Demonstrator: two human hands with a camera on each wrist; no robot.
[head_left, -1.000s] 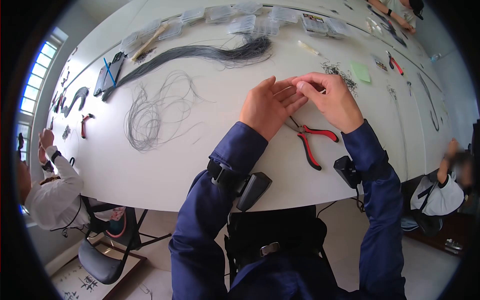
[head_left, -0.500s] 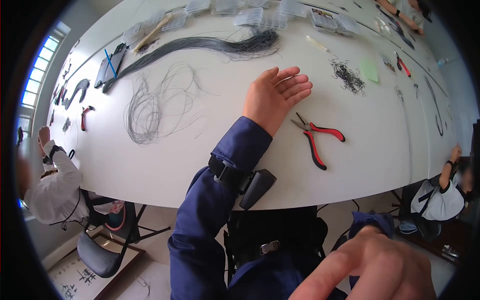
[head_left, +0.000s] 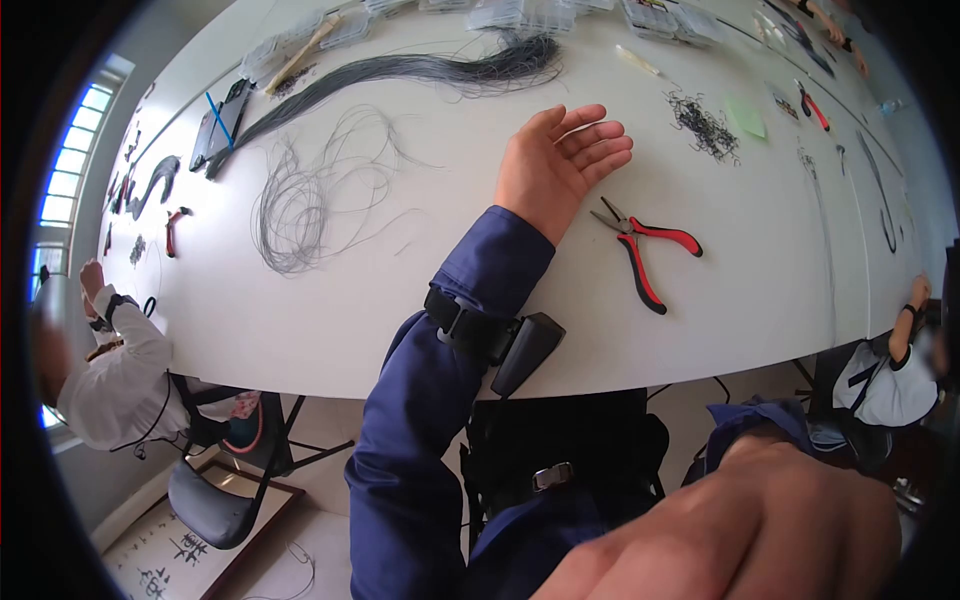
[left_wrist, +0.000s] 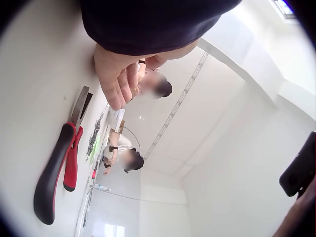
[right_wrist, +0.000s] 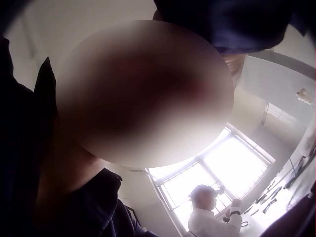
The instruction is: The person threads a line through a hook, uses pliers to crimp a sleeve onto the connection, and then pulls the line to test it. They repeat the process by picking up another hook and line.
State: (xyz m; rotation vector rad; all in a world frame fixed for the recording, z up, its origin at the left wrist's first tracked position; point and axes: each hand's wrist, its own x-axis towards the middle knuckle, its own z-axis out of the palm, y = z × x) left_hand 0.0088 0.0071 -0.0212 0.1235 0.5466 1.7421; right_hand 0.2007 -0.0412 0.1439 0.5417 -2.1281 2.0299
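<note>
My left hand (head_left: 565, 165) lies over the white table (head_left: 480, 340) with its palm turned up and fingers loosely extended; nothing shows in it. Just to its right is a pair of pliers (head_left: 628, 228) with red and black handles, jaws pointing toward the hand. The left wrist view shows the same pliers (left_wrist: 52, 173) beside the hand. My right hand (head_left: 750, 520) is raised close to the head camera, its back toward the lens. Its fingertips are hidden, so I cannot tell whether it holds anything. In the right wrist view a blurred area covers most of the picture.
Past the left hand stretches a bundle of dark, hair-like strands (head_left: 410, 68). A loose tangle of thin strands (head_left: 285, 235) lies left. Small dark curved pieces (head_left: 703, 128) are heaped behind the pliers, near a green paper (head_left: 746, 118). Clear plastic boxes (head_left: 497, 14) line the back.
My right hand has left the left hand's fingers and come up near the head camera. The left hand stays over the table, palm up. The pliers have not been picked up.
</note>
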